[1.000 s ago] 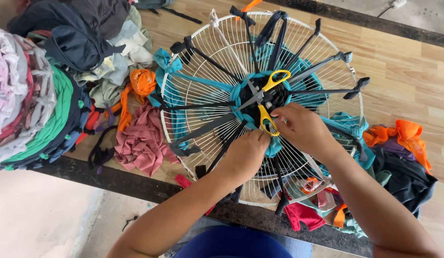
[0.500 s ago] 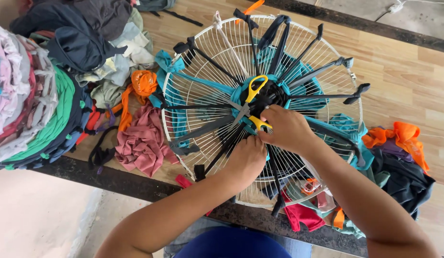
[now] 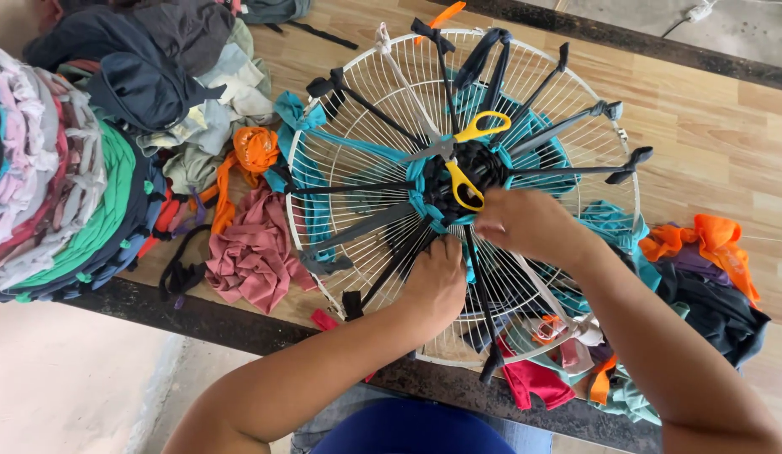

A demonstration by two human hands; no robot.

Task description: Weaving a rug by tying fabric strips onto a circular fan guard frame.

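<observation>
- Two hands work at the middle of the white wire fan guard [image 3: 357, 84].
- Left hand [image 3: 437, 282] is curled tight on a dark cloth strip [image 3: 391, 256] at 6 o'clock.
- Right hand [image 3: 525, 223] pinches teal cloth [image 3: 420, 202]; its fingertips are hidden.
- Pull snug, and stay away from the yellow scissors [image 3: 467, 160] at 12 o'clock.

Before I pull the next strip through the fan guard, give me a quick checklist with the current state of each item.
1. Left hand on the strips at the hub: ok.
2. Right hand pinching a strip beside the hub: ok.
3. Scissors clear of both hands: not ok, lying on the hub right by the fingers.
4. Fan guard flat on the table: ok.
5. Spare strips nearby: ok.
6. Knot tightness: cannot tell.
</observation>
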